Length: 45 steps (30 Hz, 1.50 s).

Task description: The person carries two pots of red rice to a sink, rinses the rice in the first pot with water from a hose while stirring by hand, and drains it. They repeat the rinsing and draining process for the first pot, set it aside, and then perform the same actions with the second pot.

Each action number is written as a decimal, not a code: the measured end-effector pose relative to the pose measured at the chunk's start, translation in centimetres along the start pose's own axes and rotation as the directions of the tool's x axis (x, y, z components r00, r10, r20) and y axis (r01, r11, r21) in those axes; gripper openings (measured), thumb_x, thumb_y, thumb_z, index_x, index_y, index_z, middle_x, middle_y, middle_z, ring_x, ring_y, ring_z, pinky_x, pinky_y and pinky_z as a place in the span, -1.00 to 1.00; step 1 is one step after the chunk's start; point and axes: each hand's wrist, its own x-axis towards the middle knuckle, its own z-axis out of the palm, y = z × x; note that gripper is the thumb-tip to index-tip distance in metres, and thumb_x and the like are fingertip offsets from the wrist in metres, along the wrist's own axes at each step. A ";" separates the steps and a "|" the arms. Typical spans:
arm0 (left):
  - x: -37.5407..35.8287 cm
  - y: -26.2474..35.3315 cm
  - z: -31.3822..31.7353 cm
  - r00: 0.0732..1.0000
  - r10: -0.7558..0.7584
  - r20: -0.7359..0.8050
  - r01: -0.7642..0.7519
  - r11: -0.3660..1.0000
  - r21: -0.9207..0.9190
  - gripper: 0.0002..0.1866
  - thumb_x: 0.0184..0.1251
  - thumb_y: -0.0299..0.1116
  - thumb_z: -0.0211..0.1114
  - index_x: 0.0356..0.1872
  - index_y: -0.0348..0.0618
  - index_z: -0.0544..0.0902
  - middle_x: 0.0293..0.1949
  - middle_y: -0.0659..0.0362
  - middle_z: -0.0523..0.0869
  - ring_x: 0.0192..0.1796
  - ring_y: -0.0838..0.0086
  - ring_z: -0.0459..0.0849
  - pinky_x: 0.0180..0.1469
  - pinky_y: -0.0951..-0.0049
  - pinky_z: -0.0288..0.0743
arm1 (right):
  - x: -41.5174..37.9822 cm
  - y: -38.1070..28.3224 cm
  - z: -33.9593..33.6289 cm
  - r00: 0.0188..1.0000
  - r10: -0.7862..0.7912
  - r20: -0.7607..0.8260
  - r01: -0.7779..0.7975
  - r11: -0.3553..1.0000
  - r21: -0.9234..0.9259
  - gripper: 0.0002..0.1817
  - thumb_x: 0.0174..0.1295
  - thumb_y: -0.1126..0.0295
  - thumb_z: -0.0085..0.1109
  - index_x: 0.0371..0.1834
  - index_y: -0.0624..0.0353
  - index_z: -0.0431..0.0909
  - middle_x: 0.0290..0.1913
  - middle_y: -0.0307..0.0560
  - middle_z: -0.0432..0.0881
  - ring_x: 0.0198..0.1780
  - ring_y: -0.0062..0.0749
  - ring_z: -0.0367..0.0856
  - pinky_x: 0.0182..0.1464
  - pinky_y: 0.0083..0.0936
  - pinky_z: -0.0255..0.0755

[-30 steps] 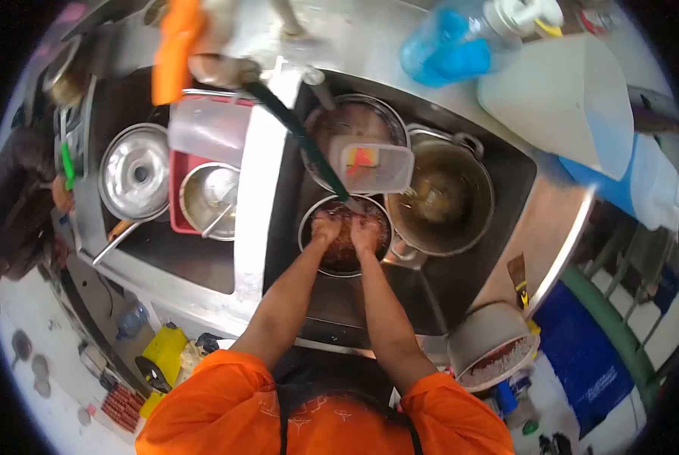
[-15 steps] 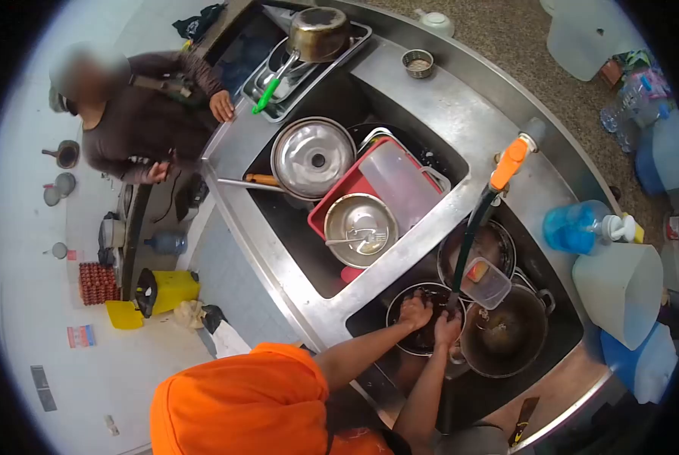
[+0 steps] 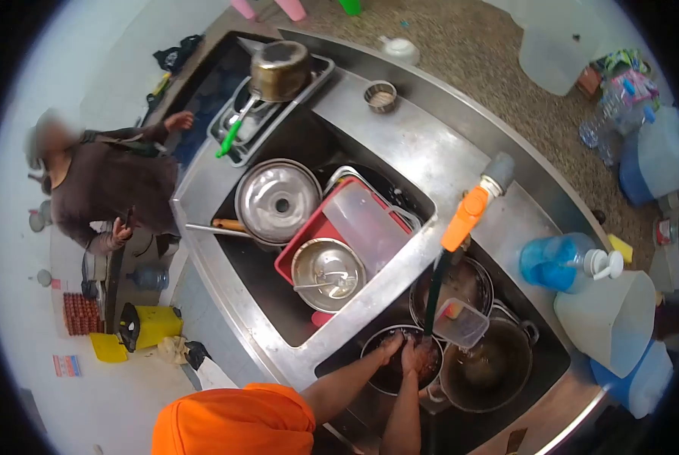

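Left hand (image 3: 390,347) and right hand (image 3: 415,356) in the pot (image 3: 363,365), dark contents (image 3: 389,378) around fingers, can't tell if spread, clear tub (image 3: 467,331) alongside

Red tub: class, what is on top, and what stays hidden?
On the tub sit a metal bowl, with a utensil inside, and a translucent container. They cover most of its floor; what lies beneath cannot be told.

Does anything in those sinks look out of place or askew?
The small clear container looks oddly placed: it seems propped askew between the large pot and the round vessel behind. A long metal handle juts past the left basin's edge. I see no clear damage.
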 end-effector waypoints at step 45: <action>-8.1 5.7 -1.4 0.968 0.216 -0.127 -0.135 0.875 0.465 -0.13 0.36 0.28 -0.16 0.45 -0.28 0.25 0.40 -0.27 0.34 0.46 -0.16 0.26 0.50 0.12 0.07 | 0.5 1.0 1.3 0.864 -0.444 -0.235 0.468 0.882 0.053 -0.63 0.22 0.37 0.11 0.08 0.27 0.58 0.14 0.22 0.56 0.18 0.15 0.48 0.22 -0.09 0.37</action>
